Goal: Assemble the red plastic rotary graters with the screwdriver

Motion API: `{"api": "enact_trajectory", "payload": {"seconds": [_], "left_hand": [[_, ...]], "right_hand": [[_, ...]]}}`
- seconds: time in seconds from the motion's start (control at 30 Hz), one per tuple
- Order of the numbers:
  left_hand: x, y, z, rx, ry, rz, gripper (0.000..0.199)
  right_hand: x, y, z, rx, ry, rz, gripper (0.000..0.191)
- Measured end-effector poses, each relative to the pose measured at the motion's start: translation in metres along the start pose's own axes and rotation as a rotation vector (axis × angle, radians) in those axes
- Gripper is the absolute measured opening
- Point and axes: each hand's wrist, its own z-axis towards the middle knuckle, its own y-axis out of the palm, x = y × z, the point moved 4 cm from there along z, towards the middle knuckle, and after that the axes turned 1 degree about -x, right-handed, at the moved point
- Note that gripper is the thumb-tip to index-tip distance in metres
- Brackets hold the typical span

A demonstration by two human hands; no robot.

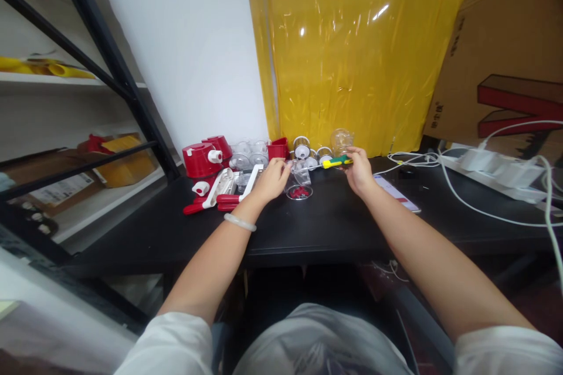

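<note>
My right hand (359,171) is closed around the end of a screwdriver (338,162) with a green and yellow handle. The screwdriver points left, towards my left hand (273,179). My left fingers are pinched at the edge of a clear plastic part (303,173); its exact shape is hard to make out. Just below that part, a round clear dish (299,192) with small red pieces in it stands on the table. Left of my left hand lie white frames with red handles (229,201).
Red plastic housings (200,159) and a red hopper (278,148) stand along the back of the black table (290,240), with several drums (302,147) and a clear bowl (342,139). A phone (398,192) and a power strip (497,173) with cables lie to the right.
</note>
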Motion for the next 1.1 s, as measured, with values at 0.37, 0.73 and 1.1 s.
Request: {"api": "enact_trajectory", "payload": {"seconds": [0.37,0.73,1.1], "left_hand": [[-0.0005,0.0004,0.0005,-0.006,0.006,0.006,0.033],[0.0005,-0.0002,0.0005,-0.004,0.0,0.011,0.033],[-0.0015,-0.0005,0.0008,0.003,0.015,0.01,0.035]], "right_hand": [[0.0014,-0.0017,0.0006,0.031,-0.103,-0.145,0.023],[-0.0022,0.005,-0.0005,-0.047,-0.09,-0.013,0.026],[-0.0069,0.0042,-0.0022,-0.077,0.016,0.069,0.033]]}}
